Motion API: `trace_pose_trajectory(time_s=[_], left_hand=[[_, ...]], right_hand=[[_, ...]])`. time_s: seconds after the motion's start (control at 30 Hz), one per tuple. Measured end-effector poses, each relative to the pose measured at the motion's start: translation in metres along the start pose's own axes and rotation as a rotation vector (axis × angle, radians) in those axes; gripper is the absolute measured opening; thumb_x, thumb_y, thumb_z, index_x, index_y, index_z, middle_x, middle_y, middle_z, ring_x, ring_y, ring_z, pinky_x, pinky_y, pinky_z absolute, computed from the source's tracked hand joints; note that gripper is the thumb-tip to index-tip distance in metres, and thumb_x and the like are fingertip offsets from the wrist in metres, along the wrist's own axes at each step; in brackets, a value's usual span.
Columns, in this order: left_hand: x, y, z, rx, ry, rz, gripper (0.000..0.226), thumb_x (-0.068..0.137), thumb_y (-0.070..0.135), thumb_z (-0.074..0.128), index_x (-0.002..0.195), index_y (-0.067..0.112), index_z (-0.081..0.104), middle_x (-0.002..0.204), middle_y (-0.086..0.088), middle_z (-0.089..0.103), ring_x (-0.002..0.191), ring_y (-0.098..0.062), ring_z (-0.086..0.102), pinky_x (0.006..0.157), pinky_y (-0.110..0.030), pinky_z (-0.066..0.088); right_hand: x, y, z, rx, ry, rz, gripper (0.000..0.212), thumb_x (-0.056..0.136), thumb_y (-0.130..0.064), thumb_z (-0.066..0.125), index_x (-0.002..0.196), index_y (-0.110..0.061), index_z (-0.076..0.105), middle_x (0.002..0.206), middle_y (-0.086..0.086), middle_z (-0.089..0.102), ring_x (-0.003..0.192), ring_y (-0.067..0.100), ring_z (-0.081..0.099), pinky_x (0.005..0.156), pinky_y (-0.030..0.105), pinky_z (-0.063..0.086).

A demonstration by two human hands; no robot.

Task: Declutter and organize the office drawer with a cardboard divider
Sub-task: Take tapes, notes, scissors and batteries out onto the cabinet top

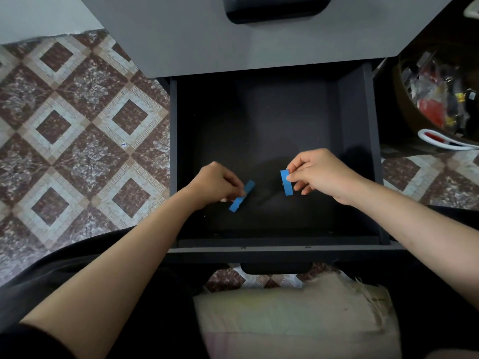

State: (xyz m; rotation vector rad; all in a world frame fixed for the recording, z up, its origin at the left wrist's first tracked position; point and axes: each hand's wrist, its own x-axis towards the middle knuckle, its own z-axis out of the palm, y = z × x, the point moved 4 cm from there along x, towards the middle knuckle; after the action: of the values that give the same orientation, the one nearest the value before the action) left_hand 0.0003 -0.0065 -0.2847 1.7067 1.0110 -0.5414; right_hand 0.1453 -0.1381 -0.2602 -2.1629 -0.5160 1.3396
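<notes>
A dark drawer (360,141) is pulled out from under a grey desk (233,45), and nothing lies on its black floor. Over the front half of the drawer my left hand (215,183) pinches a short blue strip (239,199) that slants down to the left. My right hand (321,174) pinches a second blue strip (286,183), held nearly upright. The two strips are apart, with a gap of dark drawer floor between them. No cardboard divider is in view.
A brown container (404,110) full of mixed small items stands on the floor to the right of the drawer, with a white and red object (440,140) at its rim. Patterned tile floor (77,130) spreads to the left. A beige cushion (285,312) lies below the drawer front.
</notes>
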Motion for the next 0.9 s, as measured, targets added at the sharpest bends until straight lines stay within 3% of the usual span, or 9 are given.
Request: trace_pose_trajectory(time_s=[0.1,0.23,0.57,0.9], left_hand=[[-0.009,0.012,0.008,-0.302,-0.08,-0.063,0.008,0.08,0.007,0.069,0.087,0.009,0.067,0.079,-0.002,0.067,0.063,-0.005,0.064,0.054,-0.012,0.051],[-0.015,0.027,0.016,-0.461,-0.084,-0.048,0.007,0.079,0.007,0.069,0.085,0.01,0.066,0.081,-0.001,0.067,0.064,-0.005,0.066,0.053,-0.012,0.05],[-0.015,0.035,0.016,-0.526,-0.005,-0.008,0.008,0.078,0.004,0.07,0.081,0.01,0.065,0.084,-0.004,0.067,0.074,-0.011,0.066,0.058,-0.015,0.055],[-0.016,0.04,0.013,-0.559,0.062,0.061,0.014,0.076,-0.003,0.07,0.083,0.006,0.061,0.072,-0.003,0.067,0.061,-0.005,0.068,0.055,-0.014,0.053]], right_hand=[[-0.001,0.0,0.002,0.07,0.002,0.024,0.01,0.085,0.001,0.062,0.083,-0.009,0.062,0.089,0.012,0.064,0.07,0.016,0.064,0.06,0.024,0.055],[-0.005,-0.001,0.008,0.257,0.0,0.05,0.008,0.082,0.003,0.065,0.082,-0.005,0.064,0.087,0.015,0.067,0.07,0.018,0.068,0.061,0.025,0.058],[-0.009,-0.002,0.018,0.442,-0.078,0.069,0.01,0.087,0.004,0.058,0.094,0.004,0.065,0.09,0.019,0.069,0.077,0.024,0.071,0.065,0.027,0.059],[-0.009,-0.004,0.017,0.568,-0.111,0.081,0.016,0.084,-0.007,0.065,0.098,0.0,0.068,0.087,0.014,0.071,0.074,0.021,0.072,0.065,0.029,0.059]])
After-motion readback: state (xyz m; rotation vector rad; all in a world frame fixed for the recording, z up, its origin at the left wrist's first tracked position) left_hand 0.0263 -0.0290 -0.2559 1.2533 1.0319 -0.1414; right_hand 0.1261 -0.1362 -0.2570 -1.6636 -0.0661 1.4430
